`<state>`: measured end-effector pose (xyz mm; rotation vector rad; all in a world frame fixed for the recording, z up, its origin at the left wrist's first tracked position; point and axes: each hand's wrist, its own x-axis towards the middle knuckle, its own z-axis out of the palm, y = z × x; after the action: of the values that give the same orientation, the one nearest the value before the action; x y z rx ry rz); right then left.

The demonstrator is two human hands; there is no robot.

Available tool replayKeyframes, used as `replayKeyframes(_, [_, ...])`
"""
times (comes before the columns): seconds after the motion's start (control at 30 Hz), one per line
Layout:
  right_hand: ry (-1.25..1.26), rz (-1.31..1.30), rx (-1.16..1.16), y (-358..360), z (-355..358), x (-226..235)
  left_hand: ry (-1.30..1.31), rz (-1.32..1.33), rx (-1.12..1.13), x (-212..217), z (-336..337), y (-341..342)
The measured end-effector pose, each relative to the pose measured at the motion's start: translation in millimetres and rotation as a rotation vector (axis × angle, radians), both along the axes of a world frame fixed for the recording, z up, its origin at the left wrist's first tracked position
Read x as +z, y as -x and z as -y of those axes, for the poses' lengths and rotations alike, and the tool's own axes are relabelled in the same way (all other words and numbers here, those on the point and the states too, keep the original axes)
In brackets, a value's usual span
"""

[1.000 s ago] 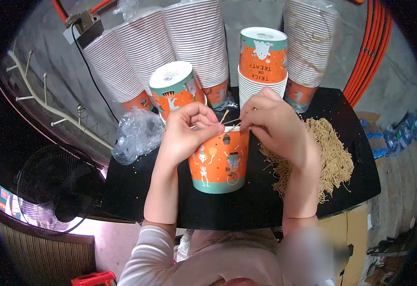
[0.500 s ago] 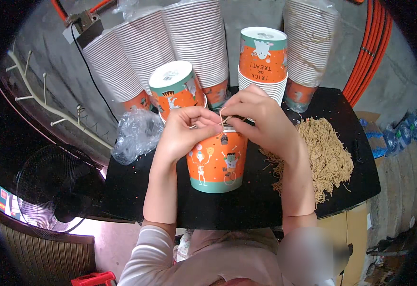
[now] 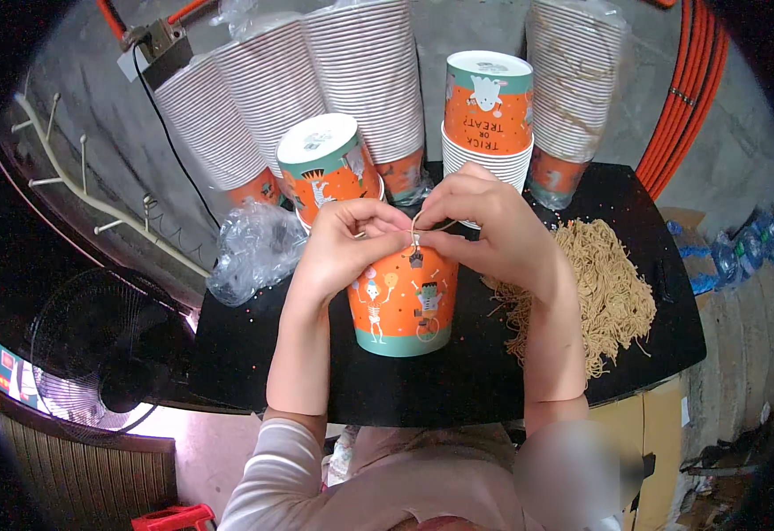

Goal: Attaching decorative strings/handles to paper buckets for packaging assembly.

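Observation:
An orange paper bucket with a green base band and cartoon figures stands upright on the black table in front of me. At its near rim, a thin tan cord makes a small loop between my fingertips. My left hand pinches the cord at the rim's left side, thumb against the bucket. My right hand is closed on the cord from the right, thumb and forefinger meeting by the rim. Both hands hide most of the bucket's opening.
Behind stand nested bucket stacks, some in clear plastic, and two shorter upside-down stacks. A heap of tan cords lies on the right of the table. Crumpled plastic sits at left, near a fan.
My right fingertips have drawn in closer to the left ones at the rim, and the cord's loop has shifted. The bucket has moved very slightly.

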<state>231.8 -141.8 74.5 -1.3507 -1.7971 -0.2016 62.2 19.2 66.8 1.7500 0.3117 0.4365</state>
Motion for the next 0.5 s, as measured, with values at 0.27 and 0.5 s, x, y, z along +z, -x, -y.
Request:
replayKeyframes(0.27, [-0.041,-0.005,-0.014,4.3,-2.1,0.8,-0.044,0.036,-0.009,-12.7,-8.5,-3.3])
replayKeyframes(0.5, [-0.031,0.015,-0.052,4.7,-1.4,1.2,-0.041,0.046,0.007,-9.1,-2.3,-4.5])
